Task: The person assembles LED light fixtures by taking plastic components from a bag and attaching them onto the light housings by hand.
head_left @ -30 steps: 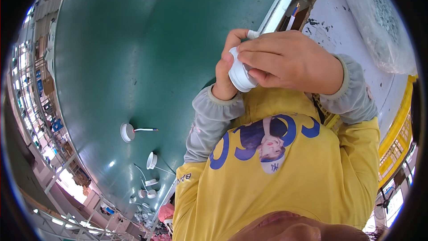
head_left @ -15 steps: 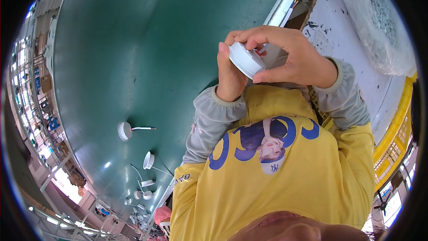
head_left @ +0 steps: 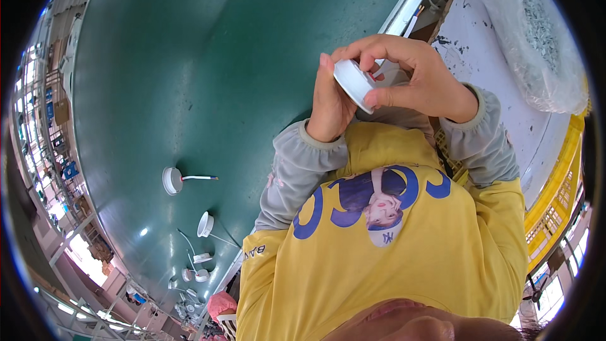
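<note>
Both of my hands hold one round white housing (head_left: 353, 84) at the table's near edge, tilted with its rim toward the left. My left hand (head_left: 331, 104) wraps its far-left side, thumb up along the rim. My right hand (head_left: 421, 77) grips from the right, its thumb on the lower rim and its curled fingers over the back. A bit of red and a white lead show between those fingers; their tips are partly hidden. Another white housing (head_left: 172, 181) with a white lead lies on the green surface to the left.
The green work surface (head_left: 145, 76) has a metal edge (head_left: 410, 0). More white housings (head_left: 205, 224) with leads lie at lower left. At right, a clear plastic bag (head_left: 543, 38) of small metallic pieces sits on a white board (head_left: 483, 50), beside a yellow crate (head_left: 558, 196).
Both hands and the housing have shifted slightly right, and the housing is turned a little more steeply. The loose housings appear slightly farther left and up in the picture.
</note>
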Action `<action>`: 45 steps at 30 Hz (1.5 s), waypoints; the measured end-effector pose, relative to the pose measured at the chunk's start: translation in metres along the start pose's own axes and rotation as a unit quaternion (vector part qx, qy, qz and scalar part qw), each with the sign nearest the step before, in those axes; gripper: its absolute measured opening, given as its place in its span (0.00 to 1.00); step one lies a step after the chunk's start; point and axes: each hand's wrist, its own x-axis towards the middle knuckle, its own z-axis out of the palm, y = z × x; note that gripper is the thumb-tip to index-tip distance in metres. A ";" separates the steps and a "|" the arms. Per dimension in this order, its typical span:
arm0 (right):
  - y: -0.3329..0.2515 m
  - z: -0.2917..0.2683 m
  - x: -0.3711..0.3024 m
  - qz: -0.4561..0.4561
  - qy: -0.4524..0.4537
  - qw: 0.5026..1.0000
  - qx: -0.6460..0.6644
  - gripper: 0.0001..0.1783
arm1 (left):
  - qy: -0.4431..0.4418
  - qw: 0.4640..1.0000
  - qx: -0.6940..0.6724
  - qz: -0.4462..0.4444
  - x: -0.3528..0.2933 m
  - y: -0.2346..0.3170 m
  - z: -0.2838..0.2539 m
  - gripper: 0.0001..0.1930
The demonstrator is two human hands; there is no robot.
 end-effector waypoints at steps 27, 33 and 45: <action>-0.102 -0.166 -0.482 0.102 0.787 0.516 -0.324 0.23 | 0.029 0.957 0.238 0.166 -0.022 -0.007 0.001 0.05; -0.066 -0.165 -0.894 0.560 0.722 0.310 -0.264 0.30 | 0.046 0.953 0.278 0.109 0.000 -0.025 0.006 0.06; -0.103 -0.205 -0.361 0.157 0.617 0.674 -0.374 0.19 | 0.076 0.959 0.238 0.137 -0.010 -0.014 0.001 0.08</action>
